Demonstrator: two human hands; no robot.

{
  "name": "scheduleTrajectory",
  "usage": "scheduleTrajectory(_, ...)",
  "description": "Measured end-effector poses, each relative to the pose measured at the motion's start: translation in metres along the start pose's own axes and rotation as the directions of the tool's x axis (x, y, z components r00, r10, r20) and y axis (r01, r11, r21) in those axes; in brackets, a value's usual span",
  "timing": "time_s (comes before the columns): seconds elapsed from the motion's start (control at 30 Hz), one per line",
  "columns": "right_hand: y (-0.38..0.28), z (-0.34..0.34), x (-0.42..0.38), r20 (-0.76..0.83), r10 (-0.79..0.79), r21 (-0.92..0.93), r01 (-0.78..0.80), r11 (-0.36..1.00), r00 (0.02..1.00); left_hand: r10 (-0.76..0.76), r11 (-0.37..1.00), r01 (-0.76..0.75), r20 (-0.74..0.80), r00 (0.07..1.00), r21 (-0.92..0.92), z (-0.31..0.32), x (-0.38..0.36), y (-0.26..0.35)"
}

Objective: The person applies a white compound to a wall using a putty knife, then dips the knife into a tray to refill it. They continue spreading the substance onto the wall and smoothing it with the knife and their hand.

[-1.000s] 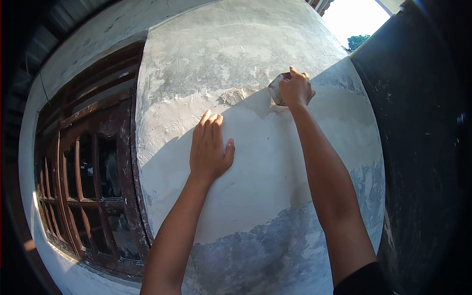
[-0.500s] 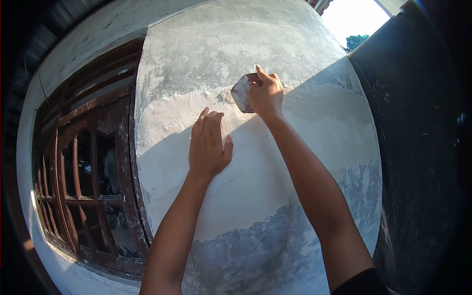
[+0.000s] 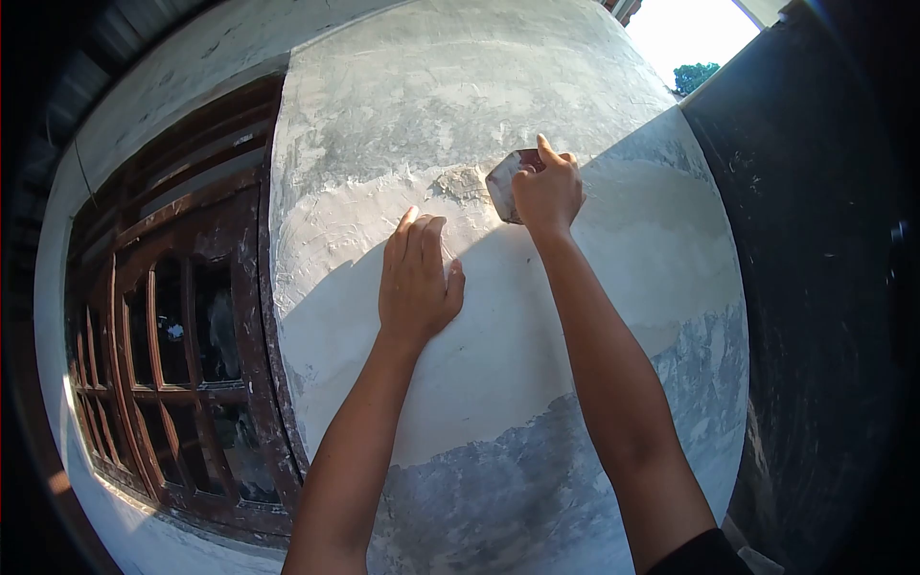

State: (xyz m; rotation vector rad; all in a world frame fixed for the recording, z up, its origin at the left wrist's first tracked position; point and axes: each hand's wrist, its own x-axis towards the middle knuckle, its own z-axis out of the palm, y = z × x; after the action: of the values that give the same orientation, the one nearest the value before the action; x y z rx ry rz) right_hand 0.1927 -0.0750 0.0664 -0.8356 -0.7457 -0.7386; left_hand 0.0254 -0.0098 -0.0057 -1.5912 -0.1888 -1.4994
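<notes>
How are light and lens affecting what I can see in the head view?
Head view: strong fisheye bows the wall and window, with black corners; a slanting shadow edge crosses the wall near both hands; the sky is blown out; the dark panel shows little detail.

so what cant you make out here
Head view:
- Right hand: some fingers, hidden by its back.
- Scraper: handle, mostly covered by that hand; whether its edge touches the wall is unclear.
- Left hand: palm, turned away.
- Window: inside, lost in dark panes and reflections.
- Sleeve: cut off by the bottom edge.
</notes>
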Motion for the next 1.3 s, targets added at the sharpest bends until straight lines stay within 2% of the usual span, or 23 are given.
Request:
scheduleTrajectory(0.03,0.000,0.003,-0.003,0.000,0.004,-0.003,-0.004,1.000,1.000,0.011,1.000,-0.012,-0.010,1.000,-0.008,0.002,-0.001,-0.001)
scheduleTrajectory(0.1,-0.003,0.012,-0.010,0.122,-0.061,0.035,0.057,0.998,0.991,0.021,1.000,-0.022,-0.020,1.000,-0.016,0.003,-0.002,-0.001)
scheduleTrajectory(0.13,-0.003,0.005,-0.006,0.089,0.022,-0.104,-0.013,0.995,0.996,0.011,0.999,-0.011,-0.004,1.000,-0.030,0.001,-0.003,-0.001)
scheduleTrajectory(0.17,-0.001,0.005,-0.003,0.087,0.021,-0.102,-0.012,0.995,0.996,-0.002,0.999,0.002,0.008,1.000,-0.043,0.000,-0.002,-0.001)
scheduleTrajectory(0.23,0.000,0.005,0.000,-0.063,-0.027,0.103,0.033,0.994,0.998,-0.001,0.999,0.002,0.016,1.000,-0.047,-0.001,-0.001,-0.001)
scheduleTrajectory(0.3,-0.004,0.022,-0.002,-0.006,-0.157,0.134,0.157,0.979,0.988,-0.007,0.999,0.009,0.029,1.000,-0.054,0.000,-0.001,0.000)
scheduleTrajectory(0.37,-0.002,0.031,0.000,0.064,-0.202,0.038,0.199,0.979,0.977,-0.011,0.998,0.012,0.012,1.000,-0.067,0.000,-0.002,-0.001)
scheduleTrajectory(0.47,0.000,0.005,0.022,-0.064,0.054,-0.209,-0.066,0.976,0.996,-0.020,0.998,0.021,0.030,0.999,-0.058,-0.003,-0.001,0.000)
scheduleTrajectory(0.5,0.005,0.001,0.028,-0.154,0.036,-0.178,-0.063,0.982,0.987,-0.018,0.998,0.020,0.028,0.999,-0.060,-0.003,-0.001,0.000)
scheduleTrajectory(0.57,0.013,0.003,0.029,-0.153,-0.011,0.026,0.015,1.000,0.988,-0.011,0.998,0.013,0.038,0.999,-0.057,-0.001,-0.001,-0.001)
scheduleTrajectory(0.67,-0.003,0.011,0.014,0.131,-0.104,0.161,0.082,0.984,0.986,-0.009,0.998,0.012,0.046,0.999,-0.064,-0.001,0.000,-0.003)
scheduleTrajectory(0.7,-0.001,0.014,0.012,0.121,-0.142,0.132,0.126,0.983,0.983,-0.008,0.998,0.011,0.049,0.999,-0.068,-0.001,0.000,-0.003)
scheduleTrajectory(0.77,0.010,0.004,0.025,0.026,-0.006,-0.112,0.008,0.994,1.000,-0.001,1.000,0.003,0.059,0.998,-0.024,-0.001,0.000,-0.004)
scheduleTrajectory(0.83,0.017,-0.019,0.040,-0.120,0.109,-0.160,-0.127,0.979,0.987,-0.010,0.999,0.013,0.072,0.997,-0.043,-0.001,0.001,-0.004)
scheduleTrajectory(0.9,0.023,-0.024,0.043,-0.121,0.089,-0.128,-0.105,0.986,0.989,-0.032,0.999,0.029,0.140,0.990,0.019,-0.001,0.001,0.000)
scheduleTrajectory(0.97,0.027,-0.011,0.041,-0.068,-0.089,0.122,0.097,0.988,0.994,-0.024,0.999,0.021,0.140,0.990,0.024,0.000,0.003,0.000)
scheduleTrajectory(1.0,0.017,-0.009,0.033,0.067,-0.107,0.147,0.096,0.984,0.992,-0.012,0.999,0.008,0.144,0.989,0.031,0.000,0.002,0.000)
scheduleTrajectory(1.03,0.016,0.002,0.029,0.128,-0.149,0.196,0.122,0.973,0.981,-0.012,0.999,0.007,0.145,0.989,0.035,-0.001,0.003,0.001)
scheduleTrajectory(1.1,0.027,0.011,0.031,0.143,-0.154,-0.022,0.158,0.987,0.978,0.005,0.999,-0.013,0.163,0.987,0.047,-0.004,0.004,0.002)
scheduleTrajectory(1.17,0.032,-0.011,0.045,0.009,0.032,-0.160,-0.030,0.987,0.999,-0.009,0.999,0.001,0.158,0.987,0.052,-0.001,0.003,0.002)
scheduleTrajectory(1.23,0.038,-0.020,0.057,-0.031,0.067,-0.149,-0.071,0.986,0.997,-0.023,0.999,0.015,0.160,0.987,0.050,0.000,0.003,0.002)
scheduleTrajectory(1.3,0.038,-0.016,0.060,-0.052,0.003,0.058,0.000,0.998,0.999,-0.013,0.999,0.005,0.156,0.988,0.053,0.000,0.003,0.003)
